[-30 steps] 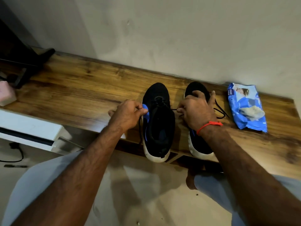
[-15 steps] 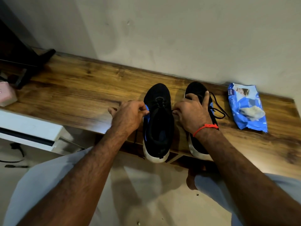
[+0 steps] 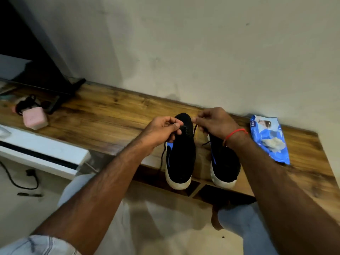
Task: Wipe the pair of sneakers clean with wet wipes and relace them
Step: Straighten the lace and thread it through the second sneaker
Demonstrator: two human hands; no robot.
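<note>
Wooden shelf (image 3: pixel 110 115) against wall, sneaker heels overhanging its front edge, both hands' fingers pinching lace (image 3: pixel 195 128) ends.

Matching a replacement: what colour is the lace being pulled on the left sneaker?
Black; the lace shows best in the head view, between both hands.
</note>
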